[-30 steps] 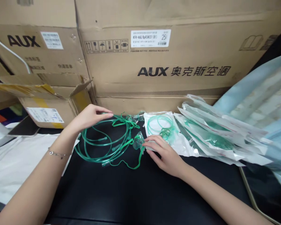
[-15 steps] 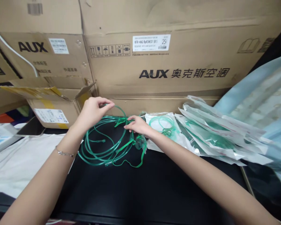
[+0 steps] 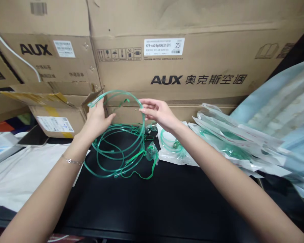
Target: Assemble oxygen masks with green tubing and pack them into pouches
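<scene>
My right hand pinches a raised loop of green oxygen tubing between thumb and fingers. My left hand is at the loop's other side, its fingers behind the tubing near a clear connector end and its thumb apart; its grip is partly hidden. Beneath both hands more green tubing lies coiled on the black table. Beside the coil, below my right hand, rests a clear oxygen mask with a green strap. A green strap end also hangs behind the raised loop.
Packaged masks lie to the right, with a stack of similar packets beyond. An opened carton stands at the left, near a white cloth-like sheet and a dark phone. Large AUX cartons wall off the back.
Both hands have risen, lifting a tubing loop off the coil. My left hand has shifted slightly left to the connector end; my right hand has moved up and right, gripping the loop's right side.
</scene>
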The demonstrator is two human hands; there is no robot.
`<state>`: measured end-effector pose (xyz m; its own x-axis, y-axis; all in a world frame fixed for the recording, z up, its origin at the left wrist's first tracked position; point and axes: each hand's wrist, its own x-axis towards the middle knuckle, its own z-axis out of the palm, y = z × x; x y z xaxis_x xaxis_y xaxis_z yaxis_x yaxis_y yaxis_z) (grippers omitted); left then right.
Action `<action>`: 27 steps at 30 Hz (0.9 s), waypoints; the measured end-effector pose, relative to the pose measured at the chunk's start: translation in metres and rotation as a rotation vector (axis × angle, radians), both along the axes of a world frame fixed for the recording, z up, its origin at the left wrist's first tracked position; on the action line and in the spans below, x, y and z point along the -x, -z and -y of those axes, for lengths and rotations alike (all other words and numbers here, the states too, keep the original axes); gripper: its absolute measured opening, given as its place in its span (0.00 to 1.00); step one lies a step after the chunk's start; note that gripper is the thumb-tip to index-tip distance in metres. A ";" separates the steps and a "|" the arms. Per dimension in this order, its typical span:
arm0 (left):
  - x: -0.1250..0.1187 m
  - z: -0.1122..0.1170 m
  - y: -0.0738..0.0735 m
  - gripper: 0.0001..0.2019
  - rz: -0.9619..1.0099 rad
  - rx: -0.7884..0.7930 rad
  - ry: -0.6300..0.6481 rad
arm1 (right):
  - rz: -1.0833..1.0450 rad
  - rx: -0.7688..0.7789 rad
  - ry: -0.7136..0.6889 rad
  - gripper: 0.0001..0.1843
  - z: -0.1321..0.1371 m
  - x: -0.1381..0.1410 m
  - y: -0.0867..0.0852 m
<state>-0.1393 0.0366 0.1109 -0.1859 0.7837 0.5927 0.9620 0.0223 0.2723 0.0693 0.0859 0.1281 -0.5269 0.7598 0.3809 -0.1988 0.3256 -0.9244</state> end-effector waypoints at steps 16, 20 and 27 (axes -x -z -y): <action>0.003 0.027 0.000 0.25 0.430 0.755 0.776 | -0.093 -0.272 0.498 0.10 -0.011 -0.097 -0.029; -0.005 0.028 -0.001 0.19 0.276 0.712 0.901 | -0.087 -0.303 0.529 0.09 -0.018 -0.119 -0.025; 0.001 0.014 0.019 0.12 0.093 0.492 0.650 | -0.388 -0.145 0.506 0.10 -0.017 -0.157 -0.025</action>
<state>-0.1401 0.0229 0.0914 0.3631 0.9183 0.1580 0.7979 -0.3940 0.4563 0.2268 0.1031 0.1529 0.0785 0.8048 0.5884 -0.2986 0.5821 -0.7563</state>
